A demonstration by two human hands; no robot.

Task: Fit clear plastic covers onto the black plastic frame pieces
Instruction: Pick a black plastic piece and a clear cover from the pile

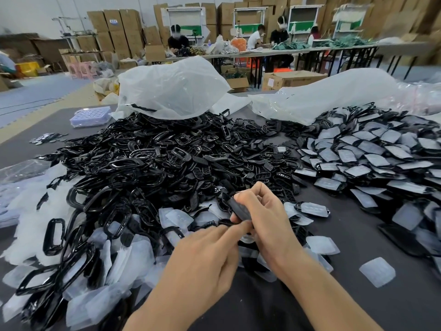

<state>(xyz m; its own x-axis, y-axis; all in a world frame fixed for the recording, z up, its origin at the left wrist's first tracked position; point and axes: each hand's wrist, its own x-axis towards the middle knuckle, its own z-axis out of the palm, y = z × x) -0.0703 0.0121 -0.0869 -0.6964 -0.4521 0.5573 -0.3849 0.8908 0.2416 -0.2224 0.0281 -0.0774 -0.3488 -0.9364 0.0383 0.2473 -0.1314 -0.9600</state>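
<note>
My right hand [267, 216] grips a black frame piece [238, 209] near the middle of the dark table, fingers curled round its upper end. My left hand [207, 254] reaches in from below, its fingertips pinching the lower end of the same piece. Whether a clear cover is on the piece is hidden by my fingers. A big heap of black frame pieces [155, 163] fills the table ahead and to the left. Clear plastic covers [128, 263] lie scattered at the lower left and under my hands. One loose clear cover [377, 271] sits alone at the right.
A pile of frames with covers fitted [372, 154] spreads over the right side. Two white plastic bags [171, 89] [322, 96] lie behind the heaps. A pale blue tray [91, 116] sits at the far left. People work at long tables [262, 53] in the background, before stacked cardboard boxes.
</note>
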